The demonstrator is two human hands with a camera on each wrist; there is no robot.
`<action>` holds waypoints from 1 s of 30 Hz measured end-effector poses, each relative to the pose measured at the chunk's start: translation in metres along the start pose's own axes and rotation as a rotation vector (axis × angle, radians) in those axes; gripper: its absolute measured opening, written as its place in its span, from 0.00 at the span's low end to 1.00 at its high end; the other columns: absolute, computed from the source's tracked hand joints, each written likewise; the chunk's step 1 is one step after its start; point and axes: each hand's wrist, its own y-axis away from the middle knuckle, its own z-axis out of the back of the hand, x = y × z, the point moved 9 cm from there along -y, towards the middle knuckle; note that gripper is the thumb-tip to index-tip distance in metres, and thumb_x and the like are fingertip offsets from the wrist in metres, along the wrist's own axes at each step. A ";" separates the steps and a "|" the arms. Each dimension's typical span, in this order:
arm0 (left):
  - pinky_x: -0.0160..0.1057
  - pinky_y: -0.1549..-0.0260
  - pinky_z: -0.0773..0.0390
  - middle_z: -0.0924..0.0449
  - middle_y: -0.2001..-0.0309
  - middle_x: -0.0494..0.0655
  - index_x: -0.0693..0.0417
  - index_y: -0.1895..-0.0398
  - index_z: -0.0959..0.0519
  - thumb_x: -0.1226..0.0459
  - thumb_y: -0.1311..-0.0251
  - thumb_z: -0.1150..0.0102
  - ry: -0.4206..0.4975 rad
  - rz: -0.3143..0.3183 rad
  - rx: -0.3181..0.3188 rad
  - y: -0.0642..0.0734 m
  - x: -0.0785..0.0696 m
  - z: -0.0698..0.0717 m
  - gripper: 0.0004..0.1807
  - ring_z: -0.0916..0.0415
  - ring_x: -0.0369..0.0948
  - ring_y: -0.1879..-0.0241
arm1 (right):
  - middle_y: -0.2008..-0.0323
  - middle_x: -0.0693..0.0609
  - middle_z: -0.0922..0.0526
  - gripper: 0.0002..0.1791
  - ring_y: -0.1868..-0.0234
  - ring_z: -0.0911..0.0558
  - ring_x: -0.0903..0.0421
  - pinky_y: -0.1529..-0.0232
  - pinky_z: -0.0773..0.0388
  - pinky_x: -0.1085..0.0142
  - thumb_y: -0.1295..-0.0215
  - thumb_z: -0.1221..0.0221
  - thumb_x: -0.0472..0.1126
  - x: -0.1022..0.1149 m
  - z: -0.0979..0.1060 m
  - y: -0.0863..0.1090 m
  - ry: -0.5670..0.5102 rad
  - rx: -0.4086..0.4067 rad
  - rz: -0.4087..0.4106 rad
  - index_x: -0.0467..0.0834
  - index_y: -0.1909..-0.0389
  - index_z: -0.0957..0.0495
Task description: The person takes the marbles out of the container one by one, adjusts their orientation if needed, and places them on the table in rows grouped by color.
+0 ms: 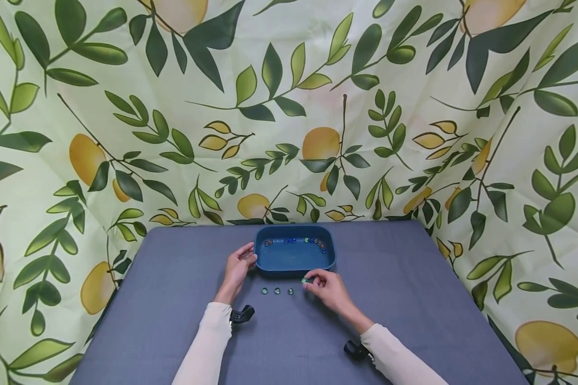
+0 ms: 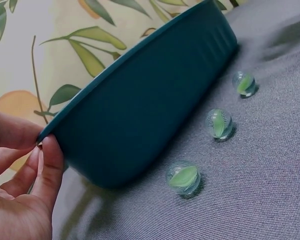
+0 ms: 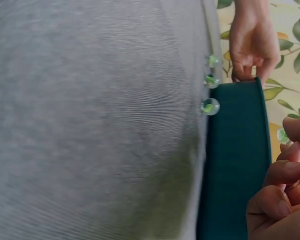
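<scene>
From my end I get even, diffuse brightness around the tub in the head view but dimmer wrist views, with soft-edged shadows on the cloth beside the tub and smeared weave well away from it in the right one.

Place: cloth-walled booth, studio-like; type of building cannot be told. Evidence: printed cloth, fruit-and-leaf pattern, creased, hung behind and at both sides; desk, grey-blue woven cover; black wrist cameras, two.
</scene>
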 end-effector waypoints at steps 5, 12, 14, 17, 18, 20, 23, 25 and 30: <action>0.35 0.58 0.21 0.26 0.40 0.60 0.59 0.35 0.27 0.72 0.35 0.45 -0.006 -0.004 0.000 0.000 -0.001 0.000 0.24 0.25 0.37 0.52 | 0.82 0.58 0.27 0.06 0.82 0.32 0.67 0.80 0.36 0.74 0.44 0.30 0.40 -0.009 -0.006 0.002 -0.007 0.012 -0.022 0.47 0.66 0.16; 0.32 0.60 0.21 0.25 0.40 0.60 0.59 0.35 0.27 0.72 0.35 0.45 0.002 0.000 -0.006 0.000 0.000 0.000 0.24 0.24 0.36 0.53 | 0.82 0.59 0.28 0.05 0.82 0.33 0.68 0.79 0.36 0.74 0.44 0.31 0.39 -0.019 -0.010 0.002 0.029 0.022 -0.045 0.47 0.67 0.16; 0.32 0.61 0.21 0.25 0.40 0.60 0.59 0.35 0.27 0.72 0.35 0.45 0.005 0.003 -0.008 0.000 0.000 0.000 0.24 0.24 0.36 0.53 | 0.82 0.59 0.28 0.05 0.82 0.33 0.68 0.79 0.36 0.74 0.43 0.31 0.40 -0.021 -0.011 0.001 0.044 0.027 -0.044 0.46 0.67 0.16; 0.31 0.63 0.22 0.26 0.40 0.61 0.60 0.35 0.27 0.72 0.35 0.44 0.004 0.000 -0.008 0.001 0.000 0.001 0.24 0.24 0.37 0.53 | 0.81 0.60 0.28 0.05 0.81 0.33 0.68 0.78 0.36 0.74 0.43 0.31 0.40 -0.024 -0.013 0.000 0.065 0.038 -0.037 0.46 0.67 0.16; 0.31 0.63 0.22 0.26 0.40 0.61 0.60 0.35 0.27 0.72 0.35 0.44 0.004 0.002 -0.009 0.001 0.000 0.001 0.24 0.24 0.37 0.53 | 0.81 0.60 0.28 0.05 0.81 0.33 0.68 0.78 0.36 0.74 0.44 0.31 0.40 -0.025 -0.014 -0.001 0.067 0.042 -0.035 0.46 0.67 0.16; 0.31 0.63 0.22 0.26 0.40 0.61 0.60 0.35 0.27 0.72 0.35 0.44 0.006 0.006 -0.011 0.000 0.001 0.001 0.24 0.25 0.36 0.53 | 0.82 0.60 0.27 0.05 0.81 0.32 0.69 0.78 0.35 0.74 0.44 0.30 0.41 -0.027 -0.016 -0.002 0.077 0.049 -0.035 0.46 0.68 0.16; 0.32 0.62 0.22 0.25 0.40 0.59 0.59 0.35 0.27 0.72 0.35 0.44 0.008 0.010 -0.011 0.000 0.001 0.001 0.24 0.25 0.36 0.53 | 0.82 0.61 0.27 0.05 0.82 0.32 0.69 0.78 0.36 0.74 0.44 0.30 0.41 -0.030 -0.019 -0.004 0.085 0.067 -0.046 0.46 0.68 0.15; 0.33 0.60 0.22 0.25 0.40 0.59 0.58 0.35 0.27 0.72 0.35 0.44 0.008 0.013 -0.011 0.000 0.002 0.001 0.24 0.25 0.36 0.52 | 0.83 0.60 0.27 0.05 0.82 0.32 0.68 0.78 0.36 0.73 0.44 0.30 0.41 -0.031 -0.020 -0.004 0.098 0.078 -0.051 0.46 0.68 0.15; 0.35 0.57 0.21 0.26 0.39 0.60 0.59 0.35 0.27 0.71 0.35 0.44 0.001 0.016 -0.003 -0.001 0.003 0.001 0.24 0.25 0.38 0.51 | 0.83 0.60 0.27 0.05 0.81 0.32 0.67 0.78 0.36 0.73 0.44 0.31 0.41 -0.033 -0.022 -0.005 0.114 0.090 -0.071 0.45 0.68 0.15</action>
